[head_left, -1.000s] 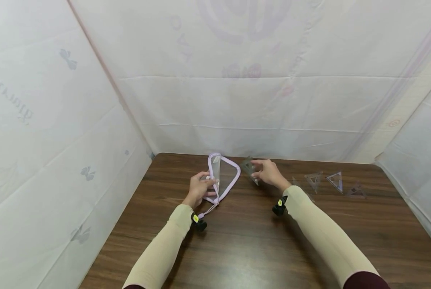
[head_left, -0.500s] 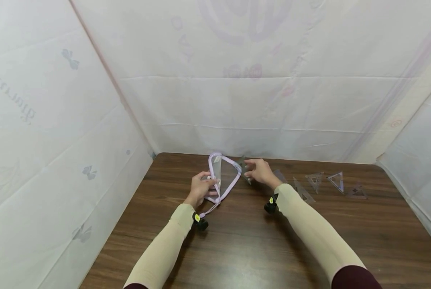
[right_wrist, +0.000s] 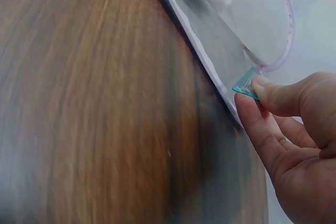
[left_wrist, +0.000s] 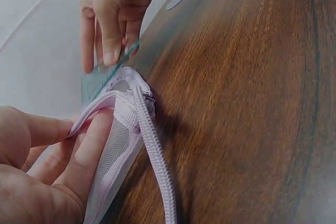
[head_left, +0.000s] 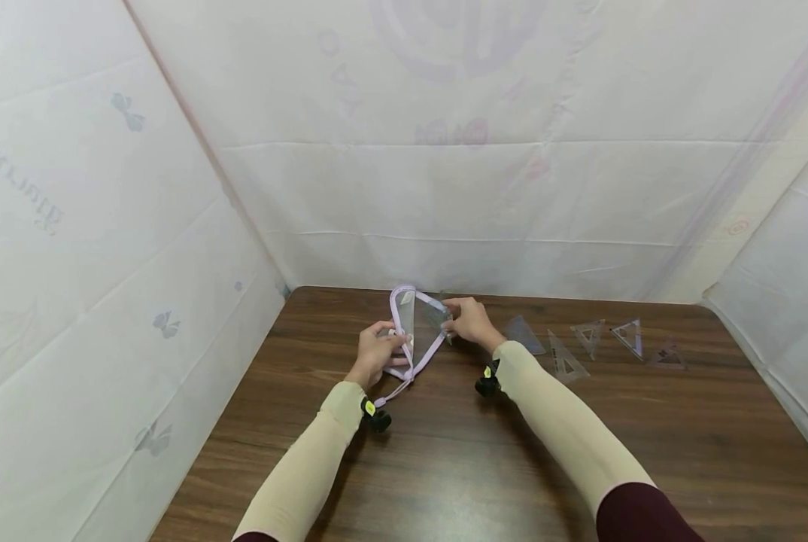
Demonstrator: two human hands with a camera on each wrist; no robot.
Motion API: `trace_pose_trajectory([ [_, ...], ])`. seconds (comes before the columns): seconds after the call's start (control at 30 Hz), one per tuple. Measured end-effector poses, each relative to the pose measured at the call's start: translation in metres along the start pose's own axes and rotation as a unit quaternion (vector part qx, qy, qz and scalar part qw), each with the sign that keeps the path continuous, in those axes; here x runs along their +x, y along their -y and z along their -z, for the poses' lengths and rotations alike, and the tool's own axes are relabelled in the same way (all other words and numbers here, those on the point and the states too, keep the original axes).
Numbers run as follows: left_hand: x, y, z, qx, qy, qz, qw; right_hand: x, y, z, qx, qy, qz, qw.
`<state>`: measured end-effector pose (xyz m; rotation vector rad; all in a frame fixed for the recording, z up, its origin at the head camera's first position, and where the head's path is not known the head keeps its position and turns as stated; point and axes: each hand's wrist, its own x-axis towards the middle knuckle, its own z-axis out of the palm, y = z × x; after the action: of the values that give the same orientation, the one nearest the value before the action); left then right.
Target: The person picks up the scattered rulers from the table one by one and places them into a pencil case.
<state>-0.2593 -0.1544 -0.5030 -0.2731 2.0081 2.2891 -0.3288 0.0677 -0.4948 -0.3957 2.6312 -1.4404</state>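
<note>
Your head view is evenly and softly lit through the white sheets (head_left: 445,188); shadows under the arms on the table (head_left: 445,452) are faint. Straight seams bow toward the frame edges. Expect no strong glare. Both wrist views are softer: the wood grain smears at the borders, corners darken, and near fingers (left_wrist: 79,166) lose focus.

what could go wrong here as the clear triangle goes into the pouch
The right hand pinches the clear triangle by one corner only, so it may twist or slip. Its point could catch on the lilac pouch rim or zipper. The left hand holds just one edge, so the mouth may sag closed.
</note>
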Motion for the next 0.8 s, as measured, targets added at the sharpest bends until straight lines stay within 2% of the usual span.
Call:
trace_pose_trajectory([
  [0.23, 0.0, 0.0, -0.002, -0.006, 0.005, -0.001, 1.0, 0.006, 0.002, -0.018, 0.005, -0.008, 0.001, 1.0],
  [0.53, -0.001, -0.002, -0.003, -0.001, 0.005, -0.002, 1.0, 0.008, 0.007, -0.03, 0.0, -0.023, 0.005, 1.0],
  [0.8, -0.002, -0.002, -0.003, 0.003, 0.006, 0.0, 1.0, 0.006, 0.013, -0.04, 0.023, -0.021, -0.001, 1.0],
])
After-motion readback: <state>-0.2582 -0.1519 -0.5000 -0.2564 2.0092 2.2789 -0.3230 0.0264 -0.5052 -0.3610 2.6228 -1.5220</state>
